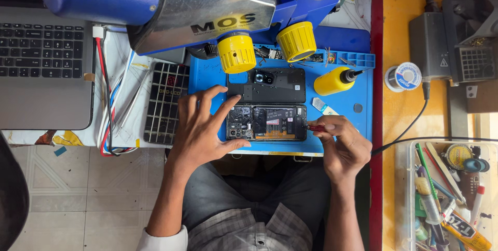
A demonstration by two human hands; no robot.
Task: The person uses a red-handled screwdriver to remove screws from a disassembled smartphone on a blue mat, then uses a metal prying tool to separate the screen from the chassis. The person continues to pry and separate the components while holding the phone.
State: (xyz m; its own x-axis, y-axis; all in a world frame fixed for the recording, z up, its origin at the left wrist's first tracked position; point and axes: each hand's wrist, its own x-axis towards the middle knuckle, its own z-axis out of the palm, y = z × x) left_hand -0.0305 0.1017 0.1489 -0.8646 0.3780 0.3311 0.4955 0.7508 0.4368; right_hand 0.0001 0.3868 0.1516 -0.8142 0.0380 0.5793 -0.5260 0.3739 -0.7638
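Blue repair mat (363,82) on cluttered bench (402,111)

Opened phone (267,123) on mat (363,82), before back cover (270,86).

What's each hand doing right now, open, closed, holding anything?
Left hand: open, fingers spread, steadying the opened phone at its left end.
Right hand: closed on a red-handled screwdriver, tip at the phone's right end.

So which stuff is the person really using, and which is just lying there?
In use:
- opened phone, steadied by the left hand
- red-handled screwdriver, in the right hand
- blue mat underneath

Lying about:
- phone back cover
- yellow bottle
- solder spool
- laptop
- tool tray
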